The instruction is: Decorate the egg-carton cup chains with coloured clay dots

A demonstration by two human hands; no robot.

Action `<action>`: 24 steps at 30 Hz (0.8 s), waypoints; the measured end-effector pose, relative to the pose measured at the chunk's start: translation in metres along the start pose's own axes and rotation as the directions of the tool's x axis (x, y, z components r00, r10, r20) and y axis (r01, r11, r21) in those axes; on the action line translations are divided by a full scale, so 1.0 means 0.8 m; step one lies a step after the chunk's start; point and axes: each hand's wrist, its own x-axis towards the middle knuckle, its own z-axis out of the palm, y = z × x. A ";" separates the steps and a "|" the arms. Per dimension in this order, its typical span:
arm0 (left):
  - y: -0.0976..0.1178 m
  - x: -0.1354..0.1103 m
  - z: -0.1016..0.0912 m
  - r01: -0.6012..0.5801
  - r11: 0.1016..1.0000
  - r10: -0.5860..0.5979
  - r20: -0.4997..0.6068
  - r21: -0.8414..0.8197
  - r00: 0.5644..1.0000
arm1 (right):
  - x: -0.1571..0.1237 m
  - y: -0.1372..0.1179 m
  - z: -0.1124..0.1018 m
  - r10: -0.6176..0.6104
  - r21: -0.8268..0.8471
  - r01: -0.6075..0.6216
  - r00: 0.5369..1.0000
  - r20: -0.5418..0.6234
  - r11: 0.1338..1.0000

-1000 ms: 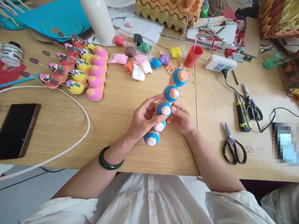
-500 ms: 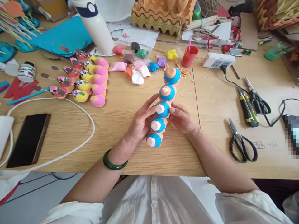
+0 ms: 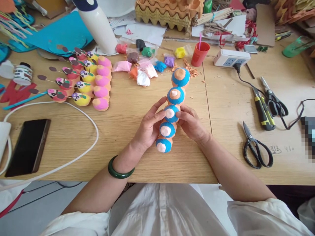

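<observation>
A strip of orange egg-carton cups (image 3: 174,95) is held over the table between my two hands, tilted with its far end to the right. Blue clay covers part of each cup, and pale pink clay sits on all but the farthest one. My left hand (image 3: 150,126) grips the strip's left side, thumb at the middle cup. From the right, my right hand (image 3: 192,123) holds the same cup, with its thumb and finger against the edge. Some fingers of both hands are hidden behind the strip.
Decorated pink, yellow and red cup strips (image 3: 100,91) stand at left. Bagged coloured clay (image 3: 143,78) and a red cup (image 3: 199,54) lie beyond my hands. At right are scissors (image 3: 257,150), a utility knife (image 3: 264,111) and a power strip (image 3: 231,59). A phone (image 3: 28,146) and white cable are left.
The view has shifted slightly, so the table things appear a little to the left or higher. Both hands keep the same hold on the strip, which is tilted slightly more upright.
</observation>
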 end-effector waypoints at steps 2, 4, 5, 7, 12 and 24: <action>-0.002 0.002 -0.005 0.019 1.000 -0.019 0.026 -0.009 0.999 | -0.001 -0.002 0.001 0.000 0.014 0.000 1.000 0.026 1.000; -0.003 0.004 -0.010 0.028 1.000 -0.029 0.049 0.011 0.998 | -0.002 -0.005 0.003 -0.010 0.021 0.010 0.999 0.043 1.000; -0.002 0.004 -0.011 0.031 0.999 -0.032 0.055 0.026 0.998 | -0.003 -0.005 0.004 -0.012 0.021 0.011 0.999 0.040 1.000; -0.002 0.004 -0.012 0.033 0.998 -0.036 0.061 0.050 0.998 | -0.003 -0.006 0.005 -0.006 0.020 0.006 1.000 0.017 1.000; -0.004 0.003 -0.008 0.008 0.996 -0.011 0.035 0.087 0.999 | -0.002 -0.006 0.008 0.017 0.027 -0.016 0.999 -0.029 0.999; 0.002 0.003 -0.010 0.031 0.997 -0.035 0.056 0.071 0.998 | -0.002 -0.004 0.004 0.082 0.074 -0.085 0.996 0.039 0.994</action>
